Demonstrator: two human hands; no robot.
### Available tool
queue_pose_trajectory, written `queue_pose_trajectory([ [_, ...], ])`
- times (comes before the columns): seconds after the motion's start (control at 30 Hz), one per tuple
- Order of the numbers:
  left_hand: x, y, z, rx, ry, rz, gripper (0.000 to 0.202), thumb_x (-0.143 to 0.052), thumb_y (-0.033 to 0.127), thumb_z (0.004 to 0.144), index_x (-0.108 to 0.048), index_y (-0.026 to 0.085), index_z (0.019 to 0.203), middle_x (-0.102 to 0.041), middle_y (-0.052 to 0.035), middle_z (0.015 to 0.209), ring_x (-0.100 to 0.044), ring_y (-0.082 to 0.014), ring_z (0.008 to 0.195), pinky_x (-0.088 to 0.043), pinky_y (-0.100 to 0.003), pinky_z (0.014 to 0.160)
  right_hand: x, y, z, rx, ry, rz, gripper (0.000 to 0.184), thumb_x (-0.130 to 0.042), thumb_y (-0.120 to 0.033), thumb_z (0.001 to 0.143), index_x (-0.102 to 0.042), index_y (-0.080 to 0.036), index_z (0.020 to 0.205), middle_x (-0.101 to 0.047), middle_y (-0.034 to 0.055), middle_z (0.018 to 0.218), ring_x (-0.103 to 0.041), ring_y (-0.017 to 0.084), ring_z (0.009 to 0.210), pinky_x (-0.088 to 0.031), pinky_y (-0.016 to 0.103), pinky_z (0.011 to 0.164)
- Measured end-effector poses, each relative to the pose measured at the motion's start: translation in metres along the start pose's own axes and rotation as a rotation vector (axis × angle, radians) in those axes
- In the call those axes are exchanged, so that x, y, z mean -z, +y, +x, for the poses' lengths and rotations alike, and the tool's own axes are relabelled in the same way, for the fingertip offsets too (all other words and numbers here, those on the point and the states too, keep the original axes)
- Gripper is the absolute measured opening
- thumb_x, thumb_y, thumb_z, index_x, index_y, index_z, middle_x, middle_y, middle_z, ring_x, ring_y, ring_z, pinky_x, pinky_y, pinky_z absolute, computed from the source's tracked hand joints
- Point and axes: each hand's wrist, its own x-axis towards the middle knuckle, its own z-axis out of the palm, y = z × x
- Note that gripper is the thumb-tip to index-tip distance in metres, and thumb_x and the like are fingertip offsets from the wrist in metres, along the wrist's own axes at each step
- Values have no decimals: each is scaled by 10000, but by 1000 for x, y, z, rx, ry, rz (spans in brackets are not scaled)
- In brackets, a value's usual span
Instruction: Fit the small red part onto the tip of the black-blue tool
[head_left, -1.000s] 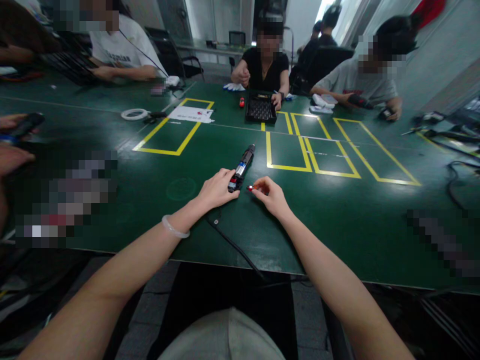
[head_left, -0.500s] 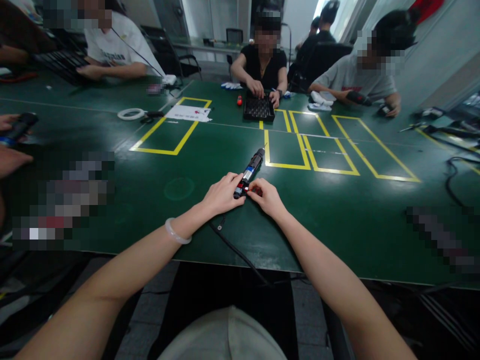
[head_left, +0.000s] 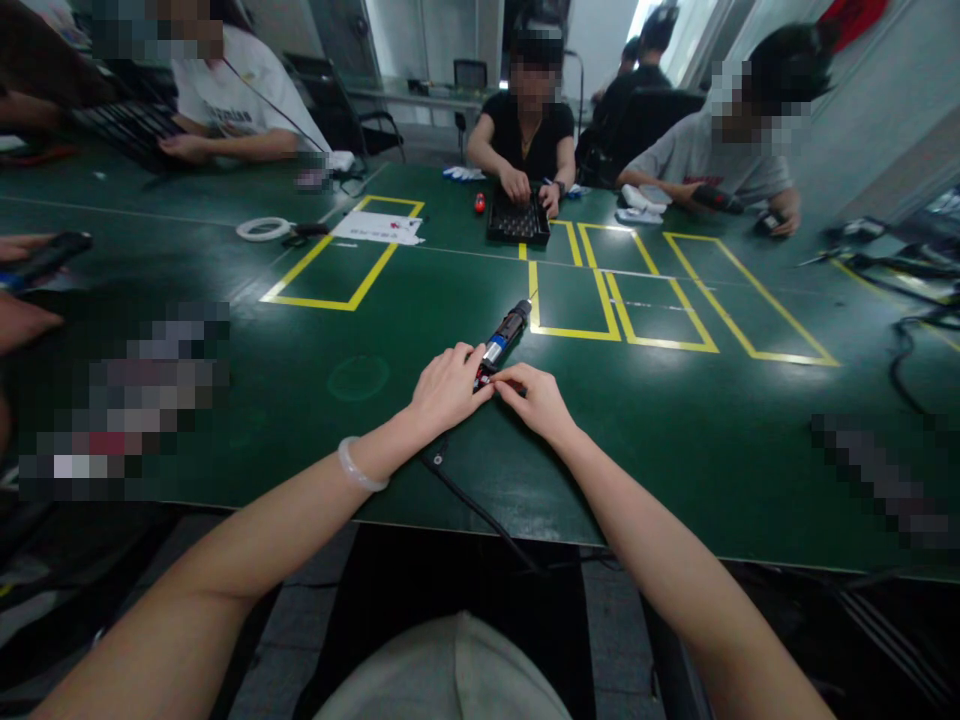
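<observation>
On the green table in front of me lies a corded electric screwdriver (head_left: 498, 346), its inside partly bare, with a blue and silver motor in view and its bit pointing away from me. My left hand (head_left: 447, 390) is closed around its rear end and hides much of it. Thumb and forefinger of my right hand (head_left: 538, 396) pinch together at the rear end, by small red and white parts. What they hold is too small to make out. A black cord (head_left: 480, 508) runs from below my left hand toward the table's front edge.
Yellow tape rectangles (head_left: 577, 330) mark the green table (head_left: 360, 440). Across from me a person works at a black tray (head_left: 517, 240), with a small red object (head_left: 479, 203) beside it. A paper sheet (head_left: 375, 226) and a white coil (head_left: 262, 230) lie further left. Co-workers sit on several sides.
My left hand has shifted slightly forward over the screwdriver's rear end, covering more of it. The red piece seen under my right fingers before is now hidden. The screwdriver has barely moved.
</observation>
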Motion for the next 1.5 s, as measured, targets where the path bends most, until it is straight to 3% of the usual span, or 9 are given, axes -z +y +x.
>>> queue_pose_trajectory([
  [0.17,-1,1,1,25,-1,38,605,-459,467,990,-415,116,1481,-550,-167,1286,-543,-298,1105,-474,-385,879,-1,2,-1,-31,27,76,201,-581,-239,905,-705,-195,1058,-727,62,978,-644,170,813,-510,303,741],
  [0.33,-2,-18,4,64,-11,65,639,-465,484,987,-386,114,1502,-529,-183,1321,-528,-311,1132,-459,-387,905,3,7,0,-73,23,62,183,-558,-256,915,-704,-197,1008,-715,61,970,-640,172,828,-502,296,727],
  [0.73,-3,-131,18,369,-28,68,653,-398,506,974,-396,74,1464,-490,-268,1372,-504,-417,1199,-459,-503,933,6,6,0,-97,8,28,152,-559,-226,908,-707,-196,921,-673,46,875,-586,156,752,-480,282,701],
  [0.9,-1,-162,20,487,-20,79,612,-443,483,962,-448,63,1408,-492,-288,1364,-485,-432,1234,-430,-540,977,5,7,-1,-96,-4,18,145,-563,-218,904,-705,-194,924,-663,44,869,-583,154,756,-476,278,704],
  [1.1,0,-165,13,496,117,49,502,-462,396,970,-456,133,1398,-461,-229,1409,-483,-375,1255,-450,-497,988,4,8,0,-100,-18,18,149,-560,-221,905,-704,-186,922,-662,48,883,-580,151,749,-470,280,710],
  [1.33,5,-156,12,480,89,55,420,-577,317,892,-528,135,1267,-505,-206,1330,-544,-356,1170,-532,-450,874,5,6,-1,-96,-28,9,142,-562,-215,903,-702,-194,918,-657,42,873,-575,151,739,-469,280,709],
  [1.5,4,-155,13,544,111,29,371,-479,342,942,-572,123,1227,-546,-218,1280,-552,-374,1149,-507,-492,891,4,6,-1,-89,-25,16,136,-569,-215,900,-702,-192,915,-664,46,878,-598,158,774,-471,280,711],
])
